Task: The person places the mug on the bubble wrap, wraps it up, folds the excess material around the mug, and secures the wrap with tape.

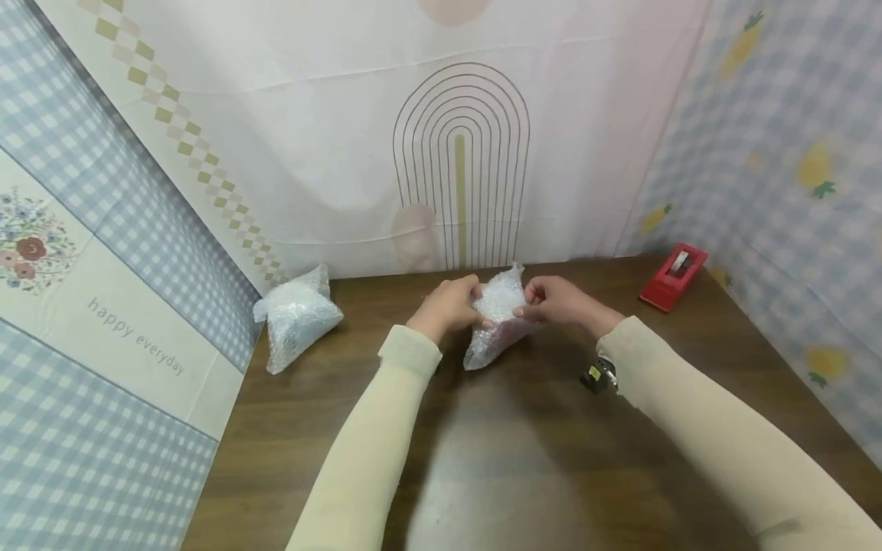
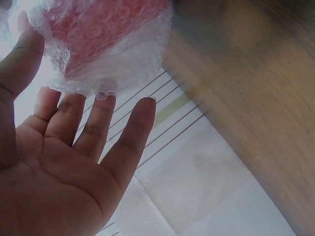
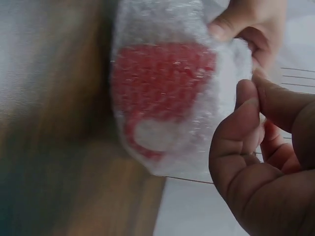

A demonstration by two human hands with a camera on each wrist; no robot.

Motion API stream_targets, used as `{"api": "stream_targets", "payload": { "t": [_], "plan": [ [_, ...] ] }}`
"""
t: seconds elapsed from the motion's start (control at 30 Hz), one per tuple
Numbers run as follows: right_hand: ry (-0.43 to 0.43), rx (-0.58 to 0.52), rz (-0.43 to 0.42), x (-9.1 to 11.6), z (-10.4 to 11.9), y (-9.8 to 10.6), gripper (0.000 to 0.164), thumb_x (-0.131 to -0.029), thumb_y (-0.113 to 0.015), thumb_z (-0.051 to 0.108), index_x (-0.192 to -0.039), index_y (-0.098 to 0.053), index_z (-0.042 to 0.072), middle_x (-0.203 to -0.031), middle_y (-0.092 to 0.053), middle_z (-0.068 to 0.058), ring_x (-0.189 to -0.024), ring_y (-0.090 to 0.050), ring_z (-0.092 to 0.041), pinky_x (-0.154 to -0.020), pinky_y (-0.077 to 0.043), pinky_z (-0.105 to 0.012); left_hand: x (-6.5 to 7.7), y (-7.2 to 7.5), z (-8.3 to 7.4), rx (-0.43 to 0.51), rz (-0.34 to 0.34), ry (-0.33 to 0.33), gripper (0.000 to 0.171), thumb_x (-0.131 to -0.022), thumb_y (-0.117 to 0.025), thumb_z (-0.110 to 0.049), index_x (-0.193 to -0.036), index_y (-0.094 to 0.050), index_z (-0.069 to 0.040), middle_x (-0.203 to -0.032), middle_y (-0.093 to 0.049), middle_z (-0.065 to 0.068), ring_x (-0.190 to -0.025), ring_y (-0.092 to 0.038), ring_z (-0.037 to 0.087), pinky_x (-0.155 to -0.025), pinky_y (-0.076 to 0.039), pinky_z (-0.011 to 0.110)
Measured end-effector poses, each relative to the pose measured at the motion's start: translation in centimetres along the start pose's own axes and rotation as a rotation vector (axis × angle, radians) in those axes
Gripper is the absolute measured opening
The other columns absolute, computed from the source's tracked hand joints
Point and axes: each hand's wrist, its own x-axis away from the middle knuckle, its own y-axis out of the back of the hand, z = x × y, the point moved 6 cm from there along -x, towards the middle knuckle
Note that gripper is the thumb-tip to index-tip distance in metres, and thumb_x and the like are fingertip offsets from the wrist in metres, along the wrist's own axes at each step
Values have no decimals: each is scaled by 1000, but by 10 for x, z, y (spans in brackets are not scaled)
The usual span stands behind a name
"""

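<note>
A bubble-wrapped package [image 1: 501,298] sits on the wooden table near its back edge, between both hands. Through the clear bubble wrap [image 3: 165,24] shows a red mug [image 3: 157,78] with a looped handle. My left hand [image 1: 448,304] holds the package from the left, thumb on the near face and fingertips at its far edge; in the left wrist view the fingers of that hand [image 2: 64,162] are slightly bent. At the upper right side my right hand [image 1: 561,302] pinches the wrap's edge between thumb and forefinger. The exact pinch is partly hidden by the fingers.
Another bubble-wrapped bundle [image 1: 299,314] lies at the table's back left. A red tape dispenser [image 1: 674,277] stands at the back right. Patterned cloth walls [image 1: 331,153] close off the table's back and both sides.
</note>
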Motion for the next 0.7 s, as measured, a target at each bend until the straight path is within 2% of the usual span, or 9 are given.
{"api": "stream_targets", "payload": {
  "t": [0.1, 0.27, 0.43, 0.47, 0.5, 0.67, 0.7],
  "plan": [
    [8, -35, -24, 2, -6, -5, 26, -102, -85, 10, -93, -60, 5, -85, -60, 2, -81, -57, -15, -70, -52, -27, -1, 2, -1, 9, -6, -1, 51, -87, -101, -34, -119, -64, -17, -122, -79, 9, -106, -71, 27, -98, -62, 53],
    [6, -85, -80, 8, -20, -26, 30, -99, -88, 10, -87, -60, 5, -79, -61, 2, -75, -59, -14, -65, -52, -28, 6, -6, 3, 31, 1, 9, 50, -88, -100, -31, -121, -66, -15, -124, -80, 11, -109, -73, 28, -101, -62, 52],
    [41, -30, -185, 7, -32, -39, 38, -94, -95, 22, -88, -61, 7, -79, -61, -1, -75, -58, -19, -65, -49, -30, 11, -10, 6, 60, -2, 0, 48, -89, -100, -26, -121, -67, -13, -129, -80, 13, -114, -74, 30, -103, -63, 50],
    [91, -34, -204, 0, -43, -40, 41, -94, -96, 31, -87, -60, 11, -79, -60, 1, -74, -57, -17, -64, -48, -29, 10, -10, 6, 62, -4, -6, 49, -89, -100, -26, -122, -67, -12, -129, -80, 14, -115, -74, 31, -103, -63, 50],
    [96, -27, -214, -1, -45, -40, 42, -93, -96, 33, -87, -60, 12, -79, -61, 0, -72, -59, -17, -64, -50, -29, 10, -9, 5, 63, -7, -14, 49, -89, -100, -26, -122, -67, -11, -129, -80, 14, -115, -74, 31, -103, -63, 50],
    [89, -13, -224, 0, -40, -37, 40, -98, -92, 32, -92, -59, 10, -79, -65, -4, -68, -69, -17, -63, -60, -32, 6, -7, 4, 71, -21, -52, 48, -90, -99, -28, -121, -67, -11, -130, -81, 16, -116, -75, 33, -103, -63, 49],
    [42, 10, -219, 7, -28, -36, 37, -100, -90, 24, -94, -59, 6, -80, -67, -8, -68, -72, -20, -63, -63, -35, 5, -5, 4, 77, -27, -55, 48, -90, -99, -28, -121, -67, -11, -130, -81, 16, -116, -75, 33, -103, -63, 48]
  ]
}}
